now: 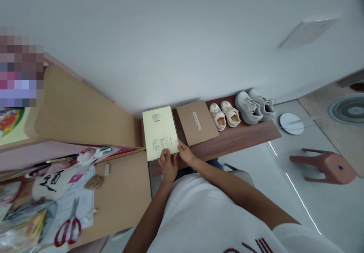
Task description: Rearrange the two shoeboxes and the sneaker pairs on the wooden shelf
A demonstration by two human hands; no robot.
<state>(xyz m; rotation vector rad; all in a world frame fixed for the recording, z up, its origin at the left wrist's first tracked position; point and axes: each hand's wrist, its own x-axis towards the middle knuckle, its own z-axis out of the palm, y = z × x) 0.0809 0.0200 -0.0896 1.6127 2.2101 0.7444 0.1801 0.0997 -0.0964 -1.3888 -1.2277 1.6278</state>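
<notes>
A pale yellow shoebox (159, 126) with printed labels on its lid lies on a dark wooden bench against the wall. My left hand (168, 166) is at the lid's front edge, its bent fingertips on the top near the label. At the front right corner, my right hand (186, 153) holds the same box, thumb at the edge and the other fingers partly hidden. Right of it lies a closed brown "balabala" shoebox (196, 122), apart from both hands. Small cream shoes (225, 116) and larger grey-white sneakers (255, 107) stand in pairs farther right.
The wooden bench (241, 137) ends at the right, near a white round base (291, 123), a pink stool (331, 166) and a fan (351, 109). At the left, a desk (122, 192) holds red-handled scissors (69, 224), papers and plastic bags. A wall (170, 44) rises behind.
</notes>
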